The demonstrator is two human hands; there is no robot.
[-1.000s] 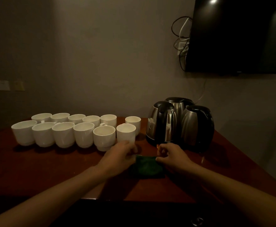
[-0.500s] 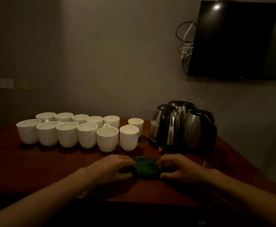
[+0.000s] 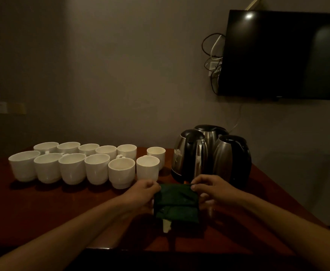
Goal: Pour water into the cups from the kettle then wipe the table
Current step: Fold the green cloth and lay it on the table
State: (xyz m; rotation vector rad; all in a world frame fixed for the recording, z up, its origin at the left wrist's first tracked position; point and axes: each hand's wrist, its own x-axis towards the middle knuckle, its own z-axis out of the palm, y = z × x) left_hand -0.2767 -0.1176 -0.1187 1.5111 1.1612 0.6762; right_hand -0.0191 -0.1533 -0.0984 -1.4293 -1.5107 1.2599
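cloth: dark green, held over the near part of the table, in front of the kettles. its top edge is stretched between the two hands, and the rest hangs down in folded layers. a pale patch shows at the lower left corner. in this dim light it cannot be told whether the lower edge touches the table.

left hand: fingers curled, pinching the top left corner of the cloth.

right hand: fingers curled, pinching the top right corner of the cloth. both forearms reach in from the near edge.

cups: twelve, white, upright, on the left half of the table in two rows of six. most cups touch or stand just beside their neighbours. the rightmost cup of the back row stands slightly apart. the right end of the front row is just beside the left hand.

kettles: three, steel with black lids and handles, grouped tightly at the right rear of the table, to the right of the cups. one stands front left, one front right, and one behind and between them. all are upright with lids down.

wall: a dark tv hangs above the kettles, with loose cables at its left edge.
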